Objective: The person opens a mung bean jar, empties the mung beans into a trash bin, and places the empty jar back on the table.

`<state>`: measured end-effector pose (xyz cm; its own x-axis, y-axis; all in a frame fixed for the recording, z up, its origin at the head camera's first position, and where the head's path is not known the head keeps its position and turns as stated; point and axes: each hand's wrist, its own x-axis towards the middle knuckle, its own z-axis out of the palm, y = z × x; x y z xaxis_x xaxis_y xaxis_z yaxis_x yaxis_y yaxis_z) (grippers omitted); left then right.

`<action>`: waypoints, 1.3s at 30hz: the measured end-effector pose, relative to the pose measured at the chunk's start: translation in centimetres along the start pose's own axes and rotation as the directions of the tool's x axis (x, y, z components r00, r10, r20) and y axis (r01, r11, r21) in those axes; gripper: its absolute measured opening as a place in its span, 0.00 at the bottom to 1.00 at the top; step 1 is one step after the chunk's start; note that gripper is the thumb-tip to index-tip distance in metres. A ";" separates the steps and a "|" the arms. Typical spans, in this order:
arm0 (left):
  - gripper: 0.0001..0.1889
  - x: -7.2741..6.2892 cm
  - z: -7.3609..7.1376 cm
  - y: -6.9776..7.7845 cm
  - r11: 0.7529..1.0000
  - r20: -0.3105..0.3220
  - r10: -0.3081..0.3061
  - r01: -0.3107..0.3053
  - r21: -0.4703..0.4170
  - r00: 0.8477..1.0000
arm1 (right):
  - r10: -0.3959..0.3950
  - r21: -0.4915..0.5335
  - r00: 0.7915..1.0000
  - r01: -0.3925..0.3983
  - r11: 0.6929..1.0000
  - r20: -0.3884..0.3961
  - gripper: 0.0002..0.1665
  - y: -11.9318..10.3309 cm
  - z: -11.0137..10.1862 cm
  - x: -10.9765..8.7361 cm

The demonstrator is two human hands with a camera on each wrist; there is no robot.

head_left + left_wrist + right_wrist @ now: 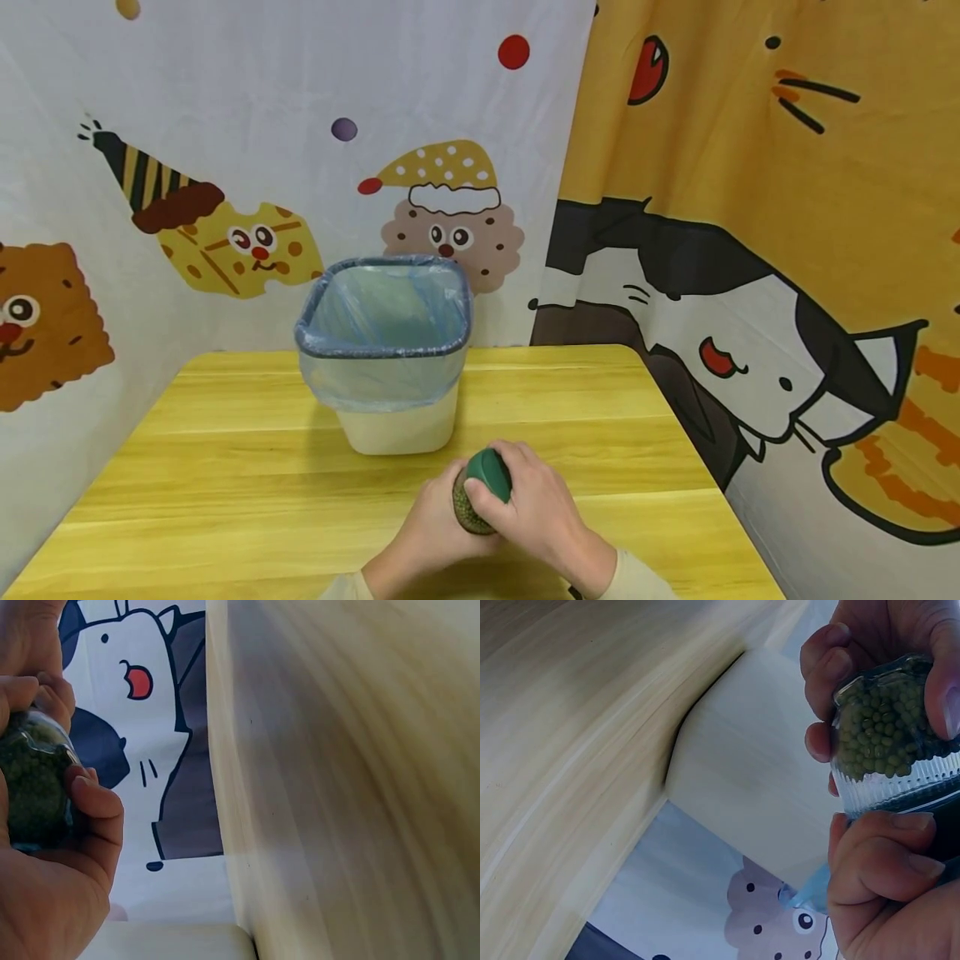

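Observation:
A small clear jar of green beans (881, 731) is held between both hands over the near part of the table. My left hand (431, 521) grips the jar's body, its fingers wrapped round the clear wall. The right hand (540, 500) holds the dark green lid (491, 473), thumb on the near side and fingers on the far side. In the head view the jar leans with its lid up and to the right. The lid is on the jar's end; whether it is loose I cannot tell. Part of the jar is hidden behind the fingers.
A pale bin (397, 429) lined with a translucent blue bag (382, 379) stands at the table's far side, left of the hands. The yellow wooden table (225, 467) meets printed cloth curtains (247, 67) at the back and right.

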<state>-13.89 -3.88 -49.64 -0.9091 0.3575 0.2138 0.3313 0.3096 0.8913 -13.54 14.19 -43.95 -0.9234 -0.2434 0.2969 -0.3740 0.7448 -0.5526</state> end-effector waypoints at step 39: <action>0.41 0.8 -2.1 -0.3 0.990 0.259 0.069 -0.035 -0.135 0.963 | -0.107 0.001 0.991 0.107 0.994 -0.082 0.32 -0.2 0.3 -0.3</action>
<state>-15.23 -5.58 -48.93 -0.7877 0.5938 0.1642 0.3259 0.1755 0.9290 -13.23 13.96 -44.19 -0.8680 -0.2693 0.4172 -0.4707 0.7136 -0.5188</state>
